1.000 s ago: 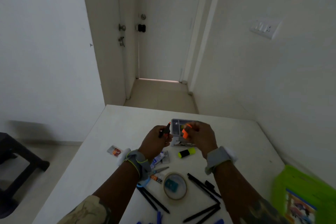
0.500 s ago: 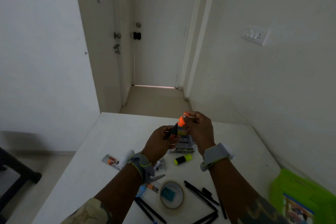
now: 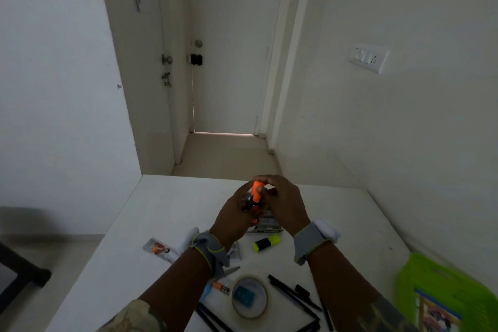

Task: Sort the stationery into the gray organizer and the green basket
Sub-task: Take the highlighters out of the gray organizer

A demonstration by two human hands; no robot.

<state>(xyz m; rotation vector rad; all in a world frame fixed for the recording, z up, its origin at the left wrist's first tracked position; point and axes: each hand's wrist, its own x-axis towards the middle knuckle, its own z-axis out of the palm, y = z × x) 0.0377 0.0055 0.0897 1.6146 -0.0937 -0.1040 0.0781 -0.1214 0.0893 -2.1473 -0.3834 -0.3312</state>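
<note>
Above the white tabletop, both hands, left and right, pinch a short orange plastic highlighter. Judged light, rigid, smooth; best gripped at mid-barrel, fingertips opposed.

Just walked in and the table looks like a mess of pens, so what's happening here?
A person is sorting stationery. Both hands are raised over the white table, the right hand and left hand together gripping an orange highlighter. The gray organizer sits just behind them. A yellow highlighter, tape roll and black pens remain loose; the green basket waits on the right.
</note>
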